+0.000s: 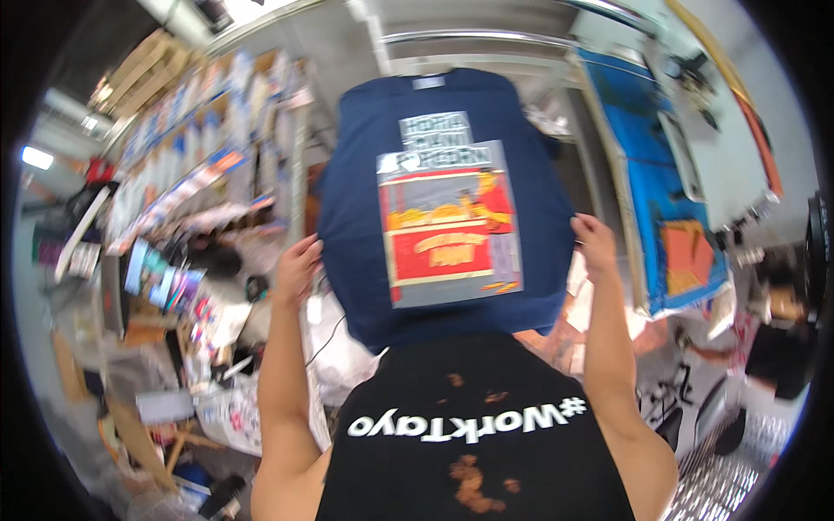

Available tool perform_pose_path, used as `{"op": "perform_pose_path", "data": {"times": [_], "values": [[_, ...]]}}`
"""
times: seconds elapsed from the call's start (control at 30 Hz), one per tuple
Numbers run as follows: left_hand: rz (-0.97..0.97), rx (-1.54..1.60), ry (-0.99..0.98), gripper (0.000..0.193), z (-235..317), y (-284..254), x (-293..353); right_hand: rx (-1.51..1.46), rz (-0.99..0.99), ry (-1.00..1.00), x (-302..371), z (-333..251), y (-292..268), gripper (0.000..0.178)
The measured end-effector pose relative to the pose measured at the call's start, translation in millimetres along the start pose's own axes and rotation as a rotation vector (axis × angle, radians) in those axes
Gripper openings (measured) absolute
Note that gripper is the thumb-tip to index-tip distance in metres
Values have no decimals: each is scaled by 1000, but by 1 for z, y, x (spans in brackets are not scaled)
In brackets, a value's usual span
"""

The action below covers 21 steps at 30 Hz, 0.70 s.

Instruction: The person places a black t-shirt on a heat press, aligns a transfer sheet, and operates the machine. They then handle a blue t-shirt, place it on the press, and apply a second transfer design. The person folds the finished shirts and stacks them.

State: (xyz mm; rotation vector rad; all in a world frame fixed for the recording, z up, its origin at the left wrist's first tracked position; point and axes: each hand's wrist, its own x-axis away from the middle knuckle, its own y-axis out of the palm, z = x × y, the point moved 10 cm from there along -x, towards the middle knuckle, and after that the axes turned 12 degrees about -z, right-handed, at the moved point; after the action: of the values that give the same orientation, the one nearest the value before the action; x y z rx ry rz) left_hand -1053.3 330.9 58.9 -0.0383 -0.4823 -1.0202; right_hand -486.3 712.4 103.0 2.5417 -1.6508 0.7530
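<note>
Above a cluttered worktop (187, 347) — shelves (200, 148) left, blue press (651, 191) right — the left hand (298, 267) and right hand (596, 244) grip a navy printed shirt's (365, 200) edges.

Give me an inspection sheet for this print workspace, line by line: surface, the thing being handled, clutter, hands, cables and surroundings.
Surface: the navy shirt lies spread flat over a surface that it hides completely.
Job's things: a rectangular sheet with a red and yellow design lies on the shirt's middle.
Clutter: papers, boxes and small items crowd the workbench on the left.
Grippers: left hand grips the shirt's left edge; right hand grips its right edge.
Cables: a thin dark cable runs below the left hand.
Surroundings: shelves of stacked goods at upper left; a blue framed screen on the right; a metal rail beyond the shirt.
</note>
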Motion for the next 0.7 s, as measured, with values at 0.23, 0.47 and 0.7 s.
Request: {"op": "perform_pose_path", "data": {"times": [0.23, 0.47, 0.7], "values": [[-136, 184, 111, 30, 16, 27, 3, -325, -132, -25, -7, 13, 21, 28], [-256, 136, -197, 31, -39, 45, 37, -360, -265, 148, 40, 54, 39, 47], [-199, 234, -80, 23, -68, 20, 59, -368, -112, -7, 48, 76, 33, 43]]}}
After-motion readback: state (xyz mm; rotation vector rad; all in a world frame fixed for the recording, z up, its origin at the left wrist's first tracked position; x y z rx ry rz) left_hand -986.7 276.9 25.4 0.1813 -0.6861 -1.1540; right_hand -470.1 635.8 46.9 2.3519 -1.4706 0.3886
